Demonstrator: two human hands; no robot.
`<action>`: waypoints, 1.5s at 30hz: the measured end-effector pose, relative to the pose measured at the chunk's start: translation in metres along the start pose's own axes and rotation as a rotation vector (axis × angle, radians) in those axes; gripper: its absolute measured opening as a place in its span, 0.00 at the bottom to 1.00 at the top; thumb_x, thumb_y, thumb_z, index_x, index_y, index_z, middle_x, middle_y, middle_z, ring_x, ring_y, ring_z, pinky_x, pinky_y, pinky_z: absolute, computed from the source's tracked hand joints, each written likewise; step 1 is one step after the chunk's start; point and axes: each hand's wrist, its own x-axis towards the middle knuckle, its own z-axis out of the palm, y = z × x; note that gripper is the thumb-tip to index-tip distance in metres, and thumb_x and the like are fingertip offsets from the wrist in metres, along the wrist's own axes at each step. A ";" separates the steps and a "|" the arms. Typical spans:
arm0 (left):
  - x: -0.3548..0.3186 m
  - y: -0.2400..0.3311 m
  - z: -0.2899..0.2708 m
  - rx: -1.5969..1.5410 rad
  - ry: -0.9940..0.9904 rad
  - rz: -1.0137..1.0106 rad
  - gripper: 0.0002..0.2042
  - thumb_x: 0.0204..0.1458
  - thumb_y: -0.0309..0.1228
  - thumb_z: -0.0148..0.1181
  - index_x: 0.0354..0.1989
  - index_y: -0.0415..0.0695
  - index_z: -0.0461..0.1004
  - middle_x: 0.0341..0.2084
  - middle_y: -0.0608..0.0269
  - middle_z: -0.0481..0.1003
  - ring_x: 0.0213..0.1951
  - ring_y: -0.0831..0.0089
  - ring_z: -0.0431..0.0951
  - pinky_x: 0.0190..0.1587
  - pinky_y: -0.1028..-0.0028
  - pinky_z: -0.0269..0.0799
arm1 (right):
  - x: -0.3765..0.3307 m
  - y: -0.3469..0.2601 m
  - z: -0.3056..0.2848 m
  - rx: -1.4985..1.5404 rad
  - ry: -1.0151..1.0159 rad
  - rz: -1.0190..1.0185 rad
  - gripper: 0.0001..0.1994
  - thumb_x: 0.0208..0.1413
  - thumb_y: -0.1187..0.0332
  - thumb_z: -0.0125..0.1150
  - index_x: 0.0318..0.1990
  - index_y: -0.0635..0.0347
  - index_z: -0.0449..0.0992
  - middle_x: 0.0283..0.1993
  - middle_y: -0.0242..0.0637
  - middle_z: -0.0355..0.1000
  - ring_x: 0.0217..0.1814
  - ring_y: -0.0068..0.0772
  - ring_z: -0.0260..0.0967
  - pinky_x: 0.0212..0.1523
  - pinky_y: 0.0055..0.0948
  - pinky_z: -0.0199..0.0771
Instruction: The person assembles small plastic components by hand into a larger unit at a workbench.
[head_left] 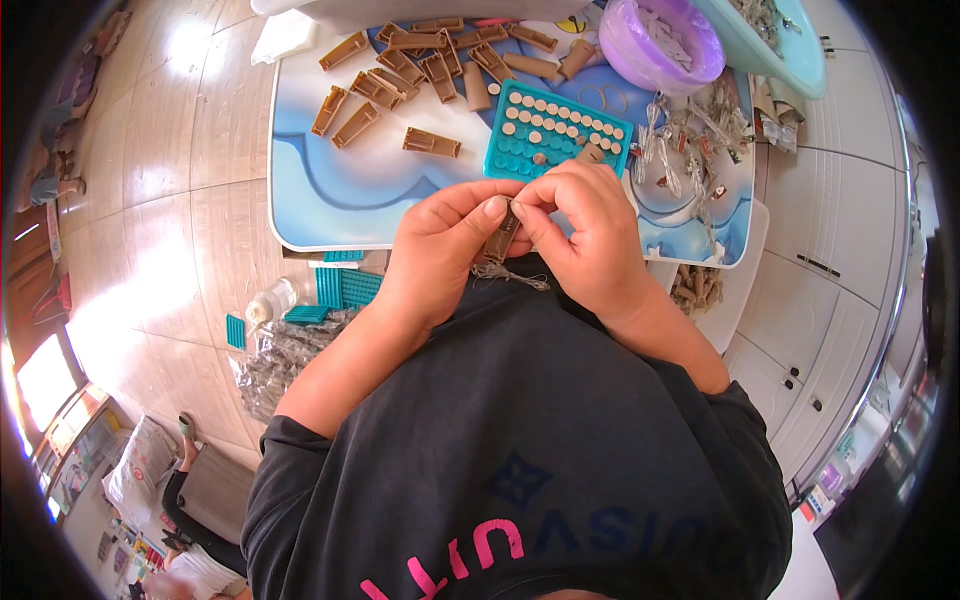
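Two hands (left hand (440, 235), right hand (585, 220)), one brown case (503, 235) in grip. Beyond grip: fifteen or so loose cases (432, 142), overlapping so can't nail it; three brown tubes (476, 87), maybe more; one teal tray (505, 165), twenty-odd pale discs (535, 137). Farther right: two tubs, one purple tub (665, 84), one pale-blue tub (805, 70).

White cabinets (840, 215) with dark handles (818, 265) line three o'clock, pale tiled floor (155, 180) spreads toward ten o'clock, and at eight o'clock a white pillow-like bundle (140, 470) lies near another person's dark-clad leg (172, 500).
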 end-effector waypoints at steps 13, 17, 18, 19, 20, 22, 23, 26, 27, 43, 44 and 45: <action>0.006 -0.005 -0.004 -0.088 0.031 -0.021 0.12 0.59 0.25 0.48 0.49 0.34 0.67 0.39 0.58 0.74 0.40 0.73 0.76 0.44 0.75 0.73 | -0.005 0.005 0.003 0.134 0.002 0.111 0.07 0.44 0.72 0.63 0.28 0.58 0.69 0.27 0.34 0.68 0.31 0.39 0.67 0.35 0.35 0.61; 0.008 -0.004 -0.004 -0.134 0.081 0.027 0.11 0.59 0.25 0.48 0.49 0.35 0.65 0.41 0.56 0.73 0.43 0.70 0.76 0.46 0.73 0.73 | -0.010 -0.002 -0.001 0.073 -0.001 0.072 0.09 0.42 0.72 0.65 0.29 0.57 0.69 0.26 0.32 0.69 0.30 0.38 0.67 0.34 0.35 0.61; 0.008 -0.003 -0.003 -0.136 0.094 0.042 0.11 0.59 0.25 0.48 0.48 0.36 0.65 0.41 0.55 0.73 0.44 0.69 0.75 0.47 0.72 0.73 | -0.011 -0.004 -0.002 0.034 -0.046 0.087 0.10 0.41 0.73 0.65 0.29 0.57 0.69 0.26 0.32 0.69 0.30 0.38 0.67 0.34 0.35 0.61; 0.007 -0.003 -0.002 -0.137 0.104 0.056 0.11 0.58 0.25 0.49 0.48 0.36 0.65 0.41 0.55 0.73 0.44 0.67 0.75 0.48 0.71 0.73 | -0.012 -0.004 -0.001 0.033 -0.046 0.086 0.10 0.41 0.73 0.65 0.29 0.57 0.69 0.26 0.32 0.69 0.30 0.38 0.67 0.34 0.35 0.61; 0.008 -0.003 -0.002 -0.138 0.103 0.057 0.11 0.58 0.25 0.49 0.48 0.36 0.65 0.41 0.55 0.73 0.44 0.67 0.75 0.48 0.71 0.73 | -0.015 -0.003 0.002 0.050 -0.048 0.070 0.10 0.41 0.74 0.65 0.29 0.57 0.68 0.27 0.32 0.69 0.30 0.39 0.67 0.33 0.35 0.62; 0.008 -0.004 -0.002 -0.121 0.089 0.104 0.11 0.59 0.26 0.48 0.49 0.38 0.65 0.44 0.53 0.72 0.46 0.66 0.75 0.49 0.71 0.72 | -0.018 -0.002 0.005 0.066 -0.050 0.053 0.10 0.41 0.74 0.65 0.29 0.56 0.68 0.27 0.32 0.70 0.30 0.39 0.67 0.33 0.35 0.62; 0.007 -0.004 -0.002 -0.122 0.089 0.105 0.11 0.59 0.26 0.48 0.49 0.38 0.65 0.44 0.53 0.72 0.46 0.66 0.75 0.49 0.71 0.72 | -0.019 -0.001 0.006 0.082 -0.051 0.082 0.11 0.41 0.75 0.65 0.29 0.56 0.68 0.28 0.32 0.70 0.30 0.39 0.67 0.33 0.35 0.62; 0.007 -0.003 -0.001 -0.116 0.086 0.129 0.12 0.59 0.26 0.48 0.49 0.37 0.65 0.44 0.52 0.72 0.47 0.65 0.74 0.50 0.70 0.72 | -0.020 -0.005 0.006 0.130 -0.045 0.110 0.11 0.41 0.76 0.65 0.30 0.56 0.69 0.29 0.33 0.71 0.30 0.40 0.68 0.33 0.35 0.64; 0.007 -0.002 0.000 -0.126 0.086 0.128 0.11 0.58 0.26 0.49 0.48 0.37 0.64 0.43 0.53 0.72 0.46 0.66 0.75 0.49 0.70 0.72 | -0.020 -0.006 0.007 0.163 -0.037 0.111 0.11 0.41 0.76 0.65 0.31 0.57 0.69 0.29 0.34 0.71 0.30 0.40 0.68 0.33 0.35 0.64; 0.011 -0.002 -0.003 -0.161 0.137 0.037 0.12 0.58 0.25 0.49 0.49 0.35 0.65 0.41 0.54 0.73 0.43 0.67 0.76 0.48 0.71 0.73 | -0.002 0.024 0.000 -0.032 0.033 0.039 0.06 0.42 0.71 0.65 0.31 0.57 0.76 0.26 0.33 0.68 0.31 0.37 0.67 0.33 0.34 0.64; 0.012 -0.002 -0.003 -0.164 0.138 0.037 0.12 0.58 0.25 0.49 0.49 0.35 0.65 0.41 0.54 0.73 0.43 0.67 0.76 0.48 0.71 0.73 | 0.002 0.032 0.001 -0.161 0.085 0.029 0.06 0.41 0.71 0.65 0.30 0.56 0.77 0.26 0.32 0.68 0.31 0.37 0.67 0.33 0.34 0.65; 0.012 -0.002 -0.004 -0.169 0.141 0.027 0.12 0.58 0.24 0.49 0.50 0.35 0.65 0.41 0.54 0.73 0.43 0.67 0.76 0.48 0.70 0.74 | 0.004 0.039 0.002 -0.288 0.136 0.018 0.06 0.40 0.70 0.66 0.28 0.56 0.77 0.27 0.31 0.68 0.32 0.37 0.67 0.34 0.33 0.65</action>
